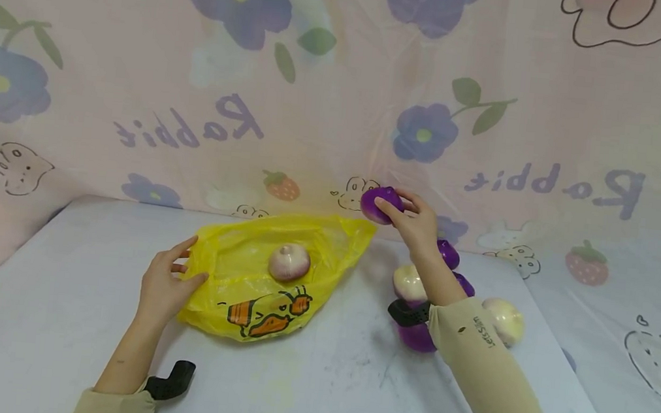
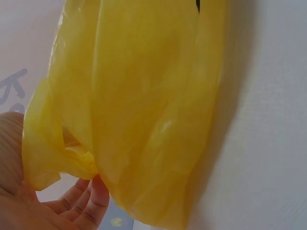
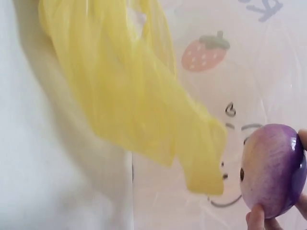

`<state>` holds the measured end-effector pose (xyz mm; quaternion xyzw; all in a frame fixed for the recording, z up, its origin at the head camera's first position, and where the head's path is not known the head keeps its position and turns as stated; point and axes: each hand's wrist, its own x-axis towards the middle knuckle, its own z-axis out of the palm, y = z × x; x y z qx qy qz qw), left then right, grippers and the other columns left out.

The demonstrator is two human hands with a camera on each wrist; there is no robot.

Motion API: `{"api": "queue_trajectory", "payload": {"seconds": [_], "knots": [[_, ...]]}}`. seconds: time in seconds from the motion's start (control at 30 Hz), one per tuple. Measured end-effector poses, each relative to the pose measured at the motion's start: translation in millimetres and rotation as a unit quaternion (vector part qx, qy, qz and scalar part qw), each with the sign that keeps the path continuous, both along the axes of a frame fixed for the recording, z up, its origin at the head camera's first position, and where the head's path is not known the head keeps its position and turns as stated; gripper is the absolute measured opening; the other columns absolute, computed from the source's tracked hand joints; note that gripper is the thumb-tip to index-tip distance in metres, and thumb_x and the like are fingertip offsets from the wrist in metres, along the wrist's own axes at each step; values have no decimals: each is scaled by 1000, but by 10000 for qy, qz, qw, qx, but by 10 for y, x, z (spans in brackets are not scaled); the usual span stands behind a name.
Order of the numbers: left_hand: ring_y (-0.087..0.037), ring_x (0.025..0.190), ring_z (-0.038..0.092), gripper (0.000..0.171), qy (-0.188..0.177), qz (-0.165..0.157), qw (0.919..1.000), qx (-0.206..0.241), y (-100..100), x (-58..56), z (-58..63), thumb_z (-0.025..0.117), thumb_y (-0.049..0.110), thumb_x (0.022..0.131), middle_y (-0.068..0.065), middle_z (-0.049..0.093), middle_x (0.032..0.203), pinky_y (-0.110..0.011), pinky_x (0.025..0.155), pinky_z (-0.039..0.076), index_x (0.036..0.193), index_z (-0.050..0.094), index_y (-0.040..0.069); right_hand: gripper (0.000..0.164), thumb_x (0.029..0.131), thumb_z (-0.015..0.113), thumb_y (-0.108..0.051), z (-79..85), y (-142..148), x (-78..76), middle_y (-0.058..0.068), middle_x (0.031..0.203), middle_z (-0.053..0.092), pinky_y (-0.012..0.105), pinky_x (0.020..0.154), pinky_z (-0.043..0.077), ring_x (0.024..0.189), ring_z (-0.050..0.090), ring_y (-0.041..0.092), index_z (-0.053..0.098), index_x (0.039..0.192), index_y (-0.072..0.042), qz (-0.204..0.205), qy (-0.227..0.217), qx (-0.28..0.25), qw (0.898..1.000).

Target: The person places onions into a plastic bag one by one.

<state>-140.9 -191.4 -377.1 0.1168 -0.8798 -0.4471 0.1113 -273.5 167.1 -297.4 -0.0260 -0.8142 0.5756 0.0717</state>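
A yellow plastic bag (image 1: pixel 222 295) with a printed duck face lies on the white table, its mouth spread. A pale onion (image 1: pixel 289 262) with a purplish tint sits within the bag's opening. At the bag's left edge, my left hand (image 1: pixel 166 284) holds the plastic between thumb and fingers; in the left wrist view, the fingers (image 2: pixel 91 203) are bent by a loop of the bag. My right hand (image 1: pixel 420 227) pinches a shiny purple onion (image 1: pixel 382 204), raised near the bag's right tip. Seen from the right wrist, this onion (image 3: pixel 271 170) has a paler base with a dark spot.
Under and beside the right forearm lie several onions, partly hidden: a pale onion (image 1: pixel 408 282), a purple onion (image 1: pixel 418 337) and another pale onion (image 1: pixel 503 321) farther right. A patterned cloth (image 1: pixel 327 114) hangs behind the table (image 1: pixel 314 395). Black wrist mounts (image 1: pixel 170 383) stick out from both sleeves.
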Motion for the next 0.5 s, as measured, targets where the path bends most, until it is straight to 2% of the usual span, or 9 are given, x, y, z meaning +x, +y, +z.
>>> {"api": "queue_trajectory", "payload": {"seconds": [0.17,0.33,0.5], "knots": [[-33,103,50,65,-21,40,10000,25,12,5,2,66,5,85,-24,46,130,-30,75,43,145,41,9,61,82,74,-38,16,-138,51,13,129,54,40,93,51,104,60,26,54,136,-17,318,77,-122,9994],[-33,103,50,65,-22,71,10000,51,23,6,10,66,5,85,-23,46,130,-32,76,43,145,41,9,60,81,73,-41,33,-294,109,12,131,53,41,94,50,109,59,30,55,135,-22,586,183,-10,9981],[-33,103,49,66,-15,65,10000,60,31,-1,11,66,5,85,-23,46,130,-33,78,43,146,41,10,57,81,74,-40,25,-434,153,9,130,56,41,93,51,107,57,30,57,133,-22,705,363,127,9968]]}}
